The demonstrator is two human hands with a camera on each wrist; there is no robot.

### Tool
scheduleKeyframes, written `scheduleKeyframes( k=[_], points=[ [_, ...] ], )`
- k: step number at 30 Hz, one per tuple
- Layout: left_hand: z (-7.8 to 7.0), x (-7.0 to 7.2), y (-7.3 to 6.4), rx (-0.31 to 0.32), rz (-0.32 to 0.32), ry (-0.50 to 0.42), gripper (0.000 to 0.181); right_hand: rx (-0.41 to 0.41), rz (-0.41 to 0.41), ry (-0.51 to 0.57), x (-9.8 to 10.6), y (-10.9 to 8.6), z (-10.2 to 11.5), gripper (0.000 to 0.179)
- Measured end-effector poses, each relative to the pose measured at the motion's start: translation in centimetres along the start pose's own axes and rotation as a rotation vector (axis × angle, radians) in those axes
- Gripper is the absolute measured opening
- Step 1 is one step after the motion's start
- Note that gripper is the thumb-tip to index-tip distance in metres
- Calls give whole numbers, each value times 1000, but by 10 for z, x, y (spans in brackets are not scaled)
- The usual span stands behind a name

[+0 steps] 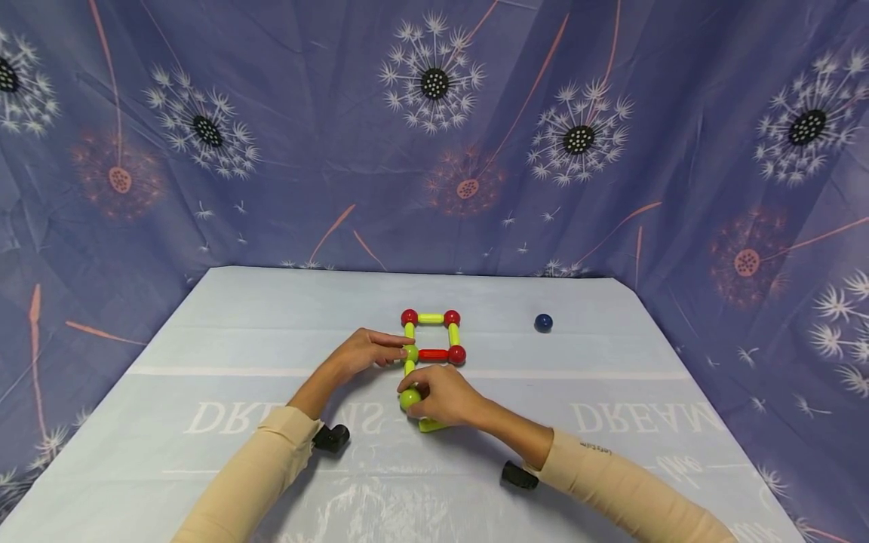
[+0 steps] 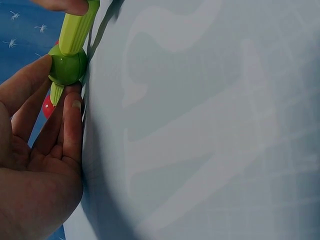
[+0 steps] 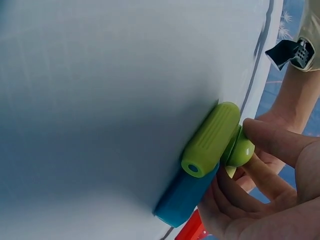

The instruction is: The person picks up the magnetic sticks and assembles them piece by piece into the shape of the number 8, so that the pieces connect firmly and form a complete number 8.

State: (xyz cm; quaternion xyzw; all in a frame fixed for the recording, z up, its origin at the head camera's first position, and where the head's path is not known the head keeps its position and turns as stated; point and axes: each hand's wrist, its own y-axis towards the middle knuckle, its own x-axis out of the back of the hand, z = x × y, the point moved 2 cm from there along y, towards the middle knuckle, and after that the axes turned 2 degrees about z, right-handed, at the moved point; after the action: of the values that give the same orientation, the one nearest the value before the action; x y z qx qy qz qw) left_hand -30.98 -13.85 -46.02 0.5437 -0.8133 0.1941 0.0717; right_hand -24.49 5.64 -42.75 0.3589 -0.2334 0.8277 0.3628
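Midway across the surface point(image 1: 271, 309), a rod-and-ball frame point(image 1: 433, 354) has one square complete; the left hand point(image 1: 363, 352) pinches its green corner ball point(image 1: 411, 352), the right hand point(image 1: 444, 394) the nearer green ball point(image 1: 409, 399). A green rod point(image 3: 212, 140) and blue rod point(image 3: 182, 200) (joined? I can't tell) lie close; the blue ball point(image 1: 543, 323) sits unjoined.

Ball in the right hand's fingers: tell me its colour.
Yellowish green; the ball shows best in the head view.

The cylindrical yellow-green plastic rod point(image 3: 214, 134) has ribbed sides. The round green plastic ball point(image 3: 243, 151) is smooth and glossy.
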Motion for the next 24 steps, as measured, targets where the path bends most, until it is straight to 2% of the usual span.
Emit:
scheduleKeyframes(
  k=[13,24],
  points=[
    [2,0,0,4,2,-3,33,23,-35,94,18,-11,-6,27],
    [-1,0,-1,33,-4,12,32,-36,-32,7,27,-24,-24,27]
  ],
)
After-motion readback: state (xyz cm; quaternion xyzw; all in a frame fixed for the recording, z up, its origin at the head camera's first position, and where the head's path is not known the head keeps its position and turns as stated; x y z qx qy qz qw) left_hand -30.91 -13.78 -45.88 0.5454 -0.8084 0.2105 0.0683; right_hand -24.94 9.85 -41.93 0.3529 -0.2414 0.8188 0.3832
